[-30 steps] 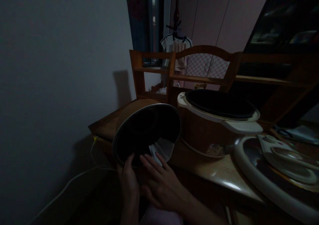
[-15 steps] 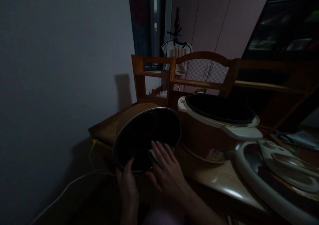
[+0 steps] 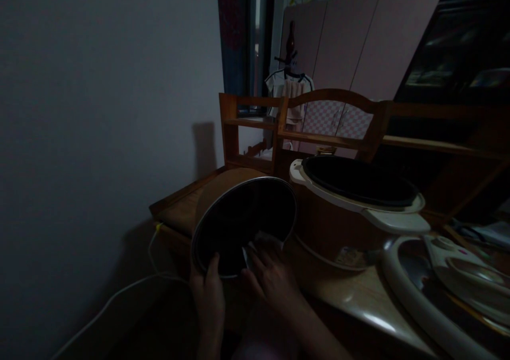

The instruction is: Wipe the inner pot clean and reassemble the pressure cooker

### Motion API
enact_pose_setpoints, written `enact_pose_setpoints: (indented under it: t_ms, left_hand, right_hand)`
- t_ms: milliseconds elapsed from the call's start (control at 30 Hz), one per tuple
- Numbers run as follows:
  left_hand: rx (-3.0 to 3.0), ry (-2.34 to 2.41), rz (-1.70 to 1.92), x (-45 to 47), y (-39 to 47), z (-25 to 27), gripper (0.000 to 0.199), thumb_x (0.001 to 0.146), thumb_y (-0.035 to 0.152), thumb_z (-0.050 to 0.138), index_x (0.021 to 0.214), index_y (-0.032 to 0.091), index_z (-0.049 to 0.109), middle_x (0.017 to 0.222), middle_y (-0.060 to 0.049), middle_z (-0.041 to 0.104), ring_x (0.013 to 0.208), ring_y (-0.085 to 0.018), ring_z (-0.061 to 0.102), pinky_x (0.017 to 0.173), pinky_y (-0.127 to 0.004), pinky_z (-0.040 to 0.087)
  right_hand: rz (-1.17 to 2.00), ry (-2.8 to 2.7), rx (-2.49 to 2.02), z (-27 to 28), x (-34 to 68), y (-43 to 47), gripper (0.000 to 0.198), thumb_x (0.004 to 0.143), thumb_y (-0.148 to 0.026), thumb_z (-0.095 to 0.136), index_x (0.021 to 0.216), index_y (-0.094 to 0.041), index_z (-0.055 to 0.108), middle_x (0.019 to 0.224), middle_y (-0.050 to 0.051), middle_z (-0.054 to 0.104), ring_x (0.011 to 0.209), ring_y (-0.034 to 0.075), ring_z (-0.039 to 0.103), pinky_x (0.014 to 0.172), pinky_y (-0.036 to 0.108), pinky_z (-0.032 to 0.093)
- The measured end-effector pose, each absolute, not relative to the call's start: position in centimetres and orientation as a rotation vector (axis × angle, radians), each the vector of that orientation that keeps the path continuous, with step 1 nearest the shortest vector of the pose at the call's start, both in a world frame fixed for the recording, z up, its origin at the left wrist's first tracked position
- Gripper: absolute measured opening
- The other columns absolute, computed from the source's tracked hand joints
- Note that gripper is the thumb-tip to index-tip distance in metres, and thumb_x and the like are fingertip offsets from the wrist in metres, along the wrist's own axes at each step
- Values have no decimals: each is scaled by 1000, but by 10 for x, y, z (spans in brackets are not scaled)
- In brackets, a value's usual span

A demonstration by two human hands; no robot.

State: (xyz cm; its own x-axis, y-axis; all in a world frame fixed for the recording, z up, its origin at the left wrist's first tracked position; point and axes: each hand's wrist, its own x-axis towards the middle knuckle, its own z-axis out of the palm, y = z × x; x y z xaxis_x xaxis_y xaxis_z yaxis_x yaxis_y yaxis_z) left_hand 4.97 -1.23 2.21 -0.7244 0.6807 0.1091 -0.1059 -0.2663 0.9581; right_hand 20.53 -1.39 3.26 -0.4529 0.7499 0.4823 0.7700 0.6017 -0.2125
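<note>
A cooker's inner pot (image 3: 235, 179), dark inside and tan outside, lies tilted on the table edge with its mouth toward me. My left hand (image 3: 209, 296) grips its lower left rim, thumb inside and fingers hidden beneath. Inside the lower right of the pot, my right hand (image 3: 274, 280) presses a thin white cloth (image 3: 268, 238), perhaps a tissue, against the wall. Its fingertips are dim against the dark lining. To the right stands the cooker body (image 3: 330, 227) with white handles and a dark opening. Its lid (image 3: 450, 280) lies nearer me at the right.
The pots and lid rest on a glossy table (image 3: 354, 301). Behind rises a wooden shelf frame (image 3: 334, 95). At left, a white wall (image 3: 119, 84) stands close, and a white cord (image 3: 115, 296) hangs below the table edge. Papers (image 3: 486, 232) lie far right.
My right hand has pushed deeper into the pot with the white cloth, and more of the cloth shows. My left hand keeps its hold on the rim. The view has shifted slightly.
</note>
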Motion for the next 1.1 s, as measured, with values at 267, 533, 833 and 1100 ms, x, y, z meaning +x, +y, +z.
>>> enact_pose_setpoints:
  t_ms: [267,533,833,1100]
  left_hand:
    - [734,1534,2045,51,-11,24,47,82,40,67,124,21,66,118,-10,69,111,-30,61,103,-50,41]
    - [605,1474,1953,47,-11,16,46,78,44,69,119,21,68,104,-7,72,96,-27,65,95,-51,47]
    - [615,1503,2025,51,-13,30,47,76,41,71,118,19,69,108,-7,71,104,-26,63,105,-46,40]
    - [587,1498,1958,52,-15,31,48,78,42,71,121,22,67,119,-8,69,114,-30,61,104,-51,42]
  right_hand:
    - [270,-2248,-1078,36,191,-26,41,103,-24,42,144,-21,49,143,6,52,131,24,47,113,46,40]
    - [356,-2219,-921,31,187,-26,48,99,-19,49,147,-24,45,145,6,50,130,22,49,110,42,43]
    - [102,-2344,-1003,38,227,-18,63,88,-11,61,147,-24,46,143,6,53,131,22,48,112,40,42]
    - [42,-2298,-1046,34,243,-21,65,89,-5,52,150,-27,43,146,5,50,137,23,42,116,47,38]
